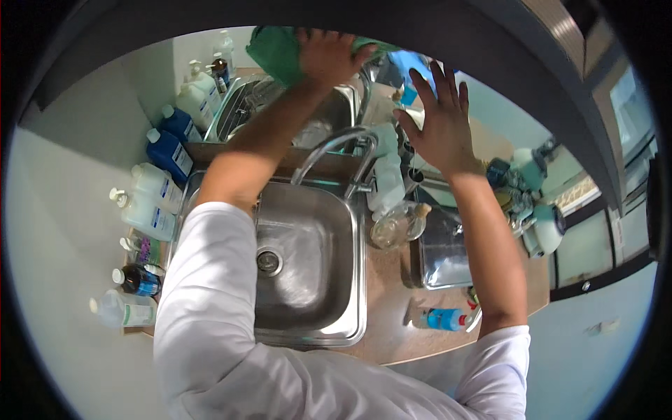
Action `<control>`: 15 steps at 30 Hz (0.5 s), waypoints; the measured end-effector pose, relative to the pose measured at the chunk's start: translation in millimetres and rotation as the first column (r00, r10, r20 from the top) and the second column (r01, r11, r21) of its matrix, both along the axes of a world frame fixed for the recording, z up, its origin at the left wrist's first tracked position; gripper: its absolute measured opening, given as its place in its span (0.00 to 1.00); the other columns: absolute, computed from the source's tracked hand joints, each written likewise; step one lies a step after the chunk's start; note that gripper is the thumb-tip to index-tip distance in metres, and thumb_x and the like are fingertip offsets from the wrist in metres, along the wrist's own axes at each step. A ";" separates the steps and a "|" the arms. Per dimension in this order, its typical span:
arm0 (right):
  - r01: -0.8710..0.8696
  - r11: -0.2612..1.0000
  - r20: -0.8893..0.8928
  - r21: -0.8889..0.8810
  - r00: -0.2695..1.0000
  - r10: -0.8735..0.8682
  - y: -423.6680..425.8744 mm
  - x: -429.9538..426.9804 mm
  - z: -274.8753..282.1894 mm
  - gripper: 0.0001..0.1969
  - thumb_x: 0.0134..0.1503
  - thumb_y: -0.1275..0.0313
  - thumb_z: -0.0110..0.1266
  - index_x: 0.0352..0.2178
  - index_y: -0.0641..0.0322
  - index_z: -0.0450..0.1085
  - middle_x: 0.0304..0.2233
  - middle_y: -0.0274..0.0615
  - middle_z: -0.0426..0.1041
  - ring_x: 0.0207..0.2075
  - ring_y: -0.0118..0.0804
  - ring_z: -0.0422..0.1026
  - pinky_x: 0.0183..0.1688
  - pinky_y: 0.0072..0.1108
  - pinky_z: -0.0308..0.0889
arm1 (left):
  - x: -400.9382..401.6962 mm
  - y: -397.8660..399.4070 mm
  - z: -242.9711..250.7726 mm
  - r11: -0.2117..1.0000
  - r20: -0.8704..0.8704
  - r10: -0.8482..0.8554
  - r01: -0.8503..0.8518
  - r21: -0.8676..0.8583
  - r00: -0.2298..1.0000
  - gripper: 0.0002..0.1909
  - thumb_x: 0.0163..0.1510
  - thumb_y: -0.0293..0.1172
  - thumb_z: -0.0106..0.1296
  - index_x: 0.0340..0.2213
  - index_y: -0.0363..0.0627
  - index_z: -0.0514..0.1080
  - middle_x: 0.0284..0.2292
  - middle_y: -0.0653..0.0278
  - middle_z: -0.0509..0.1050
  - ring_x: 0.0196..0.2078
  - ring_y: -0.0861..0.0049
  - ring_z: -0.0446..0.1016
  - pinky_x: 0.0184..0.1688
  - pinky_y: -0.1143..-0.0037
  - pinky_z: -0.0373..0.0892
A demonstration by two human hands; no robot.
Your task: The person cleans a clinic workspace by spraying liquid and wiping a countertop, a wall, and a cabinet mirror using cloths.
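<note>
My left hand (328, 55) lies flat on a green cloth (273, 52) against the upright mirror (488, 131) behind the sink. The top of the cloth is cut off by a dark edge. To the right, my right hand (441, 123) is raised with its fingers spread and holds nothing. Whether its fingertips touch the mirror I cannot tell. Below my arms is a stainless steel sink (315, 262) with a curved chrome faucet (336, 136). Part of the sink's left side is hidden by my left arm.
Pump bottles and jugs (152, 215) line the wall on the left. Right of the faucet stand a translucent plastic bottle (388, 184) and a glass flask (399, 226). A metal tray (446, 257) and a blue spray bottle (443, 318) sit on the counter (388, 310).
</note>
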State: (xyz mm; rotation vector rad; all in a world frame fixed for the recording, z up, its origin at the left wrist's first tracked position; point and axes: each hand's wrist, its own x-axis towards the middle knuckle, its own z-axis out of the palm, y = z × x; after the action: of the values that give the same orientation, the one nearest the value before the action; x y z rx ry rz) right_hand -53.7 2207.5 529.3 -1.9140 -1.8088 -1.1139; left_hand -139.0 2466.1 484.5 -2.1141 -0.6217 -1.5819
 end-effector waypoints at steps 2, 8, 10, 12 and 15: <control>0.021 1.000 -0.004 0.024 1.000 -0.021 -4.7 8.1 -5.4 0.32 0.58 0.54 0.57 0.60 0.56 0.62 0.63 0.59 0.55 0.67 0.60 0.50 0.67 0.55 0.44 | -8.3 -2.1 -13.7 1.000 -0.087 -0.014 0.015 0.007 0.996 0.32 0.57 0.63 0.45 0.55 0.57 0.68 0.55 0.57 0.67 0.60 0.52 0.62 0.58 0.42 0.56; 0.025 0.998 -0.086 0.055 0.996 -0.020 -10.7 21.6 -16.1 0.32 0.58 0.54 0.57 0.60 0.56 0.63 0.64 0.59 0.54 0.69 0.59 0.48 0.68 0.53 0.42 | -54.6 -6.4 -187.8 0.972 -0.802 0.076 0.137 0.193 0.593 0.28 0.62 0.50 0.47 0.62 0.62 0.62 0.63 0.58 0.59 0.66 0.52 0.55 0.64 0.49 0.57; 0.047 0.998 -0.108 0.041 0.993 -0.043 -20.6 25.2 -21.5 0.32 0.57 0.55 0.57 0.60 0.56 0.63 0.64 0.58 0.54 0.69 0.58 0.47 0.68 0.52 0.41 | -52.0 -14.7 -204.1 0.976 -0.816 -0.049 0.201 0.083 0.576 0.29 0.61 0.51 0.48 0.62 0.62 0.62 0.64 0.56 0.57 0.67 0.50 0.53 0.63 0.47 0.56; 0.073 0.996 -0.131 0.041 0.989 -0.067 -28.6 32.6 -24.7 0.32 0.57 0.56 0.57 0.60 0.56 0.62 0.65 0.58 0.54 0.69 0.58 0.47 0.68 0.52 0.41 | -53.5 -18.5 -207.2 0.979 -0.812 -0.131 0.204 -0.015 0.568 0.30 0.60 0.51 0.49 0.62 0.62 0.62 0.65 0.55 0.55 0.67 0.48 0.51 0.62 0.45 0.56; 0.168 0.983 -0.162 0.076 0.975 -0.154 -49.7 54.0 -19.7 0.32 0.57 0.55 0.57 0.61 0.55 0.61 0.65 0.58 0.53 0.69 0.58 0.47 0.69 0.51 0.40 | -33.6 -42.1 -146.6 0.987 -0.759 -0.151 0.133 -0.085 0.633 0.31 0.59 0.52 0.50 0.62 0.62 0.62 0.66 0.52 0.53 0.68 0.45 0.47 0.61 0.41 0.56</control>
State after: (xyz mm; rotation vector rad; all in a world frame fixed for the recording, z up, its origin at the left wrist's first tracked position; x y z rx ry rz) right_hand 0.3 2157.8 509.6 -2.0625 -1.5197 -1.0438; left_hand -172.6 2424.0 337.9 -2.6026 -0.1619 -0.5726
